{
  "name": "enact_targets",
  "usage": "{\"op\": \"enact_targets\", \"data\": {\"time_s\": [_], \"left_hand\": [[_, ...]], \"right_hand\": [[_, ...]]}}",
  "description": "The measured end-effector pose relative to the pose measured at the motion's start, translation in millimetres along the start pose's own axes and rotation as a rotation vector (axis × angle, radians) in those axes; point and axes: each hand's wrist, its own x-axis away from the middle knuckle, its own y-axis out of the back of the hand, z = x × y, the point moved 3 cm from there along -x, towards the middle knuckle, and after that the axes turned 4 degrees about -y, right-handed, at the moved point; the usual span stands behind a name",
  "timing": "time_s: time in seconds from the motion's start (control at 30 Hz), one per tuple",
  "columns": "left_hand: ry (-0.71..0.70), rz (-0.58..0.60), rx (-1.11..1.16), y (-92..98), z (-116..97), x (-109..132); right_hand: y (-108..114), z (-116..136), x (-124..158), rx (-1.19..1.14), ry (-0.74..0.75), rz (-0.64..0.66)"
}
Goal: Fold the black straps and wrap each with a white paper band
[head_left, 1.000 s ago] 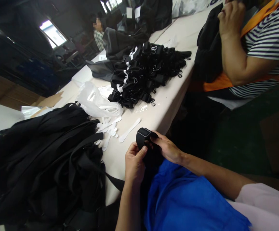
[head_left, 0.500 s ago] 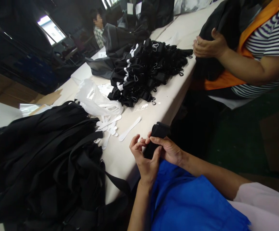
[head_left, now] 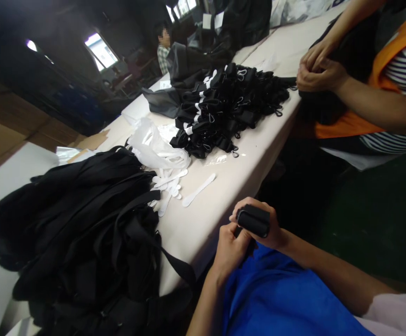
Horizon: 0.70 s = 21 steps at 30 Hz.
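Note:
A black webbing strap, folded into a flat bundle, is gripped in front of my lap. My right hand wraps round the folded part, with its fingers curled over the far side. Just below, my left hand is closed on the lower part of the same strap, its thumb pressed on top. The strap's lower end is mostly hidden by my hands. Beyond my hands, one white plastic strip lies alone on the table, beside a small heap of similar white strips.
Loose black straps pile up at the left. Farther back on the pale table lie bundled black straps with clips and a white plastic bag. A co-worker's hands handle black material at the right.
My left hand's fingers, spread before, have closed round the strap. Both hands have shifted slightly right and lower in view, and the bundle is turned. The co-worker's two hands have come together.

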Motion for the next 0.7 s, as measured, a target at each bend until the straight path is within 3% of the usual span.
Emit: {"op": "enact_targets", "data": {"time_s": [0.1,0.2,0.27,0.33,0.43,0.57,0.63,0.7], "left_hand": [[-0.097,-0.082,0.116,-4.8,-9.5,2.6],[-0.034,0.012,0.445,-13.1,-15.7,0.5],[0.027,0.081,0.582,-14.4,-21.2,-3.9],[0.077,0.149,0.607,-11.2,-28.4,-9.7],[0.037,0.216,0.528,2.3,-43.2,-19.7],[-0.178,0.138,0.189,47.8,-62.3,-33.7],[-0.256,-0.003,0.033,86.2,-66.3,-40.2],[-0.321,-0.235,-0.056,131.5,-65.4,-44.9]], "right_hand": [[1.7,3.8,-8.4,-0.322,-0.175,-0.092],[-0.5,5.5,-24.6,-0.760,-0.461,-0.059],[0.4,5.9,-33.9,-0.907,-0.553,-0.038],[3.2,6.3,-40.1,-0.899,-0.526,-0.025],[6.8,9.6,-46.1,-0.630,-0.417,0.018],[10.0,13.6,-65.7,-0.213,-0.321,0.181],[9.8,7.8,-81.9,-0.152,-0.266,0.310],[6.7,-6.9,-98.9,-0.077,-0.230,0.379]]}}
